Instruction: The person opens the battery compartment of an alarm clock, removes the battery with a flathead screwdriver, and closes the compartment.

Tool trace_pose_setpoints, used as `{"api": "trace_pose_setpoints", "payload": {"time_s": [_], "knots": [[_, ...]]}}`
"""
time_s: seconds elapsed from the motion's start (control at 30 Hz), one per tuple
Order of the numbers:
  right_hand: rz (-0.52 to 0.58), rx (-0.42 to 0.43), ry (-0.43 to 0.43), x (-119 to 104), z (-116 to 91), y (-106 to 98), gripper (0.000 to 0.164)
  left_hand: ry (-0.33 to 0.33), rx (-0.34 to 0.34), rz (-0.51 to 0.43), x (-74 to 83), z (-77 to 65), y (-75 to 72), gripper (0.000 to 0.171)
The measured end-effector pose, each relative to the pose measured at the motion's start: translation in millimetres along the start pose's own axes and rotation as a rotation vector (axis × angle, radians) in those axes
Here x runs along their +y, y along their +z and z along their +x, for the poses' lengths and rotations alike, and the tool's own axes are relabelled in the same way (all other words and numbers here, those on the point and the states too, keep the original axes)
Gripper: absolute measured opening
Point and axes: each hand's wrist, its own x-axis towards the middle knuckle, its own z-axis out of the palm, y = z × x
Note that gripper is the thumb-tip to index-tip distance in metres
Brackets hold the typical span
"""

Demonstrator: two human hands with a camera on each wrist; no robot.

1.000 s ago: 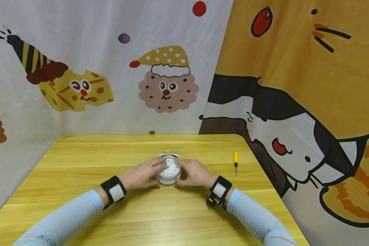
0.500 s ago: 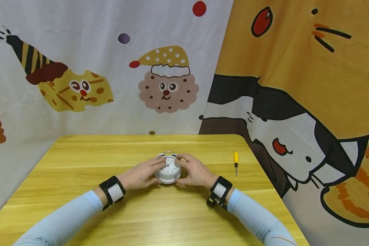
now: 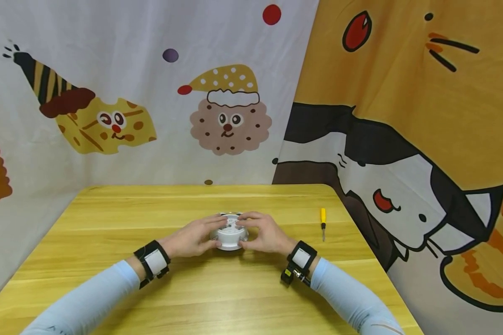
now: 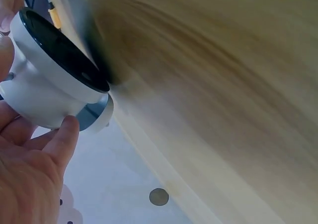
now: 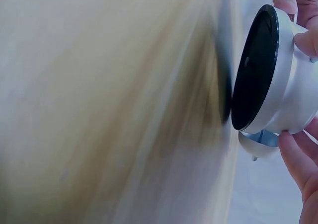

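A white twin-bell alarm clock [image 3: 229, 240] is held between both hands at the middle of the table. From the head its dial is strongly foreshortened and hard to read, with white casing towards me. In the left wrist view a black round side [image 4: 62, 47] faces the tabletop, and a bell [image 4: 97, 117] juts from the casing. My left hand [image 3: 193, 238] grips the clock's left side between fingers and thumb. On the opposite side, my right hand [image 3: 268, 235] holds it the same way. Whether the clock touches the table is hard to tell.
A screwdriver [image 3: 323, 223] with a yellow handle lies on the table [image 3: 230, 298] to the right of the hands. A printed cloth [image 3: 130, 153] hangs behind the table and along its right side.
The clock has tipped in my hands: its dial faced me a second ago and is now foreshortened, with more white casing showing. Both hands have stayed in nearly the same place.
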Motion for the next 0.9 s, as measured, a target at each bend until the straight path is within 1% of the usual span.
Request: {"api": "trace_pose_setpoints", "payload": {"time_s": [0.1, 0.27, 0.33, 0.4, 0.47, 0.53, 0.67, 0.8, 0.87, 0.9], "knots": [[0.050, 0.009, 0.017, -1.1, 0.8, -1.6, 0.053, -0.010, 0.002, -0.037, 0.7, 0.7, -0.6, 0.066], [0.084, 0.008, 0.040, -3.9, 1.4, -5.5, 0.051, -0.024, 0.006, -0.068, 2.1, 1.8, -1.7, 0.068], [0.092, 0.010, 0.046, -3.9, 1.8, -6.3, 0.050, -0.036, 0.006, -0.069, 3.0, 2.4, -1.5, 0.073], [0.105, 0.013, 0.060, -3.4, 1.9, -7.1, 0.049, -0.058, 0.003, -0.062, 3.8, 3.1, -0.9, 0.082], [0.129, 0.019, 0.076, -2.8, 2.5, -7.9, 0.047, -0.073, 0.005, -0.049, 4.9, 3.8, -0.4, 0.091], [0.153, 0.024, 0.100, -2.2, 2.7, -8.5, 0.045, -0.081, 0.012, -0.025, 5.4, 4.8, 1.0, 0.095], [0.225, 0.022, 0.149, -1.8, 3.2, -8.6, 0.044, -0.082, 0.046, -0.001, 5.9, 6.5, 4.3, 0.091], [0.322, 0.015, 0.177, -3.3, 2.1, -8.3, 0.046, -0.074, 0.074, -0.011, 4.9, 6.1, 6.4, 0.087], [0.329, 0.011, 0.172, -3.3, 0.7, -7.6, 0.051, -0.070, 0.082, -0.020, 3.9, 5.6, 7.2, 0.087], [0.309, 0.009, 0.159, -2.9, 0.1, -7.0, 0.055, -0.067, 0.085, -0.024, 3.5, 5.3, 7.4, 0.086]]}}
